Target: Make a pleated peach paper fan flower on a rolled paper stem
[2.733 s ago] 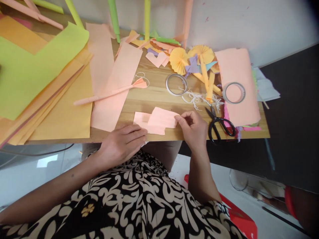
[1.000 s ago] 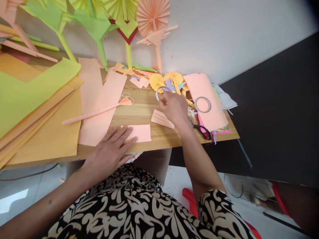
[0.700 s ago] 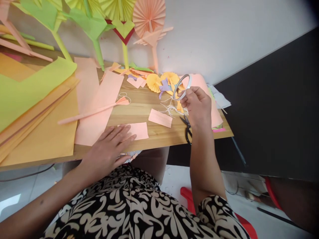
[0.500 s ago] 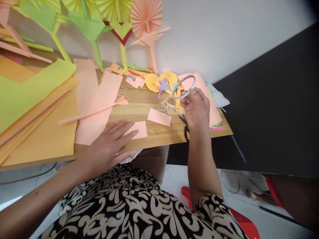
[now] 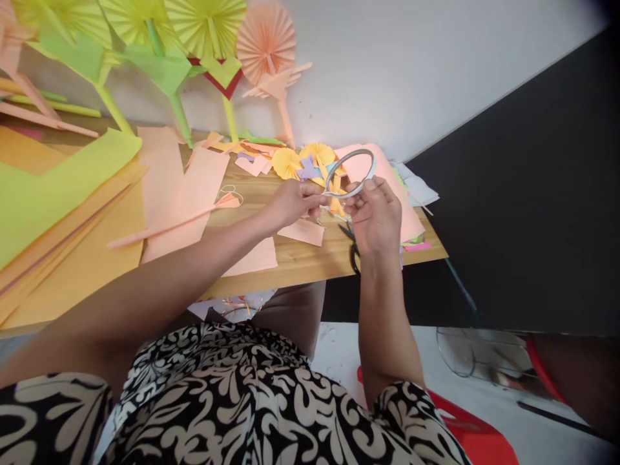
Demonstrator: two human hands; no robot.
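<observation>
A thin, nearly used-up roll of tape [image 5: 371, 169], white outside and grey inside, is held above the table. My right hand [image 5: 376, 216] pinches its lower right edge between thumb and fingers. At the roll's left side, my left hand [image 5: 294, 201] is closed in a pinch where the tape's end seems to be; the fingers partly cover it. Below the hands lies a small pink paper rectangle [image 5: 305, 232]. Another pink piece [image 5: 256, 256] sits partly behind my left forearm. Black-handled scissors [image 5: 354, 257] rest beside my right wrist, partly hidden by it.
Folded paper fans on stems [image 5: 265, 45] lean on the wall at the back. Yellow paper rosettes [image 5: 287, 163] and scraps lie behind the hands. Large orange sheets [image 5: 97, 248] and a rolled pink stick [image 5: 165, 227] cover the left. A dark panel [image 5: 523, 194] borders the right.
My left hand has lifted off the pink piece at the table's front edge and moved right and up to the tape roll. The right hand still holds the roll.
</observation>
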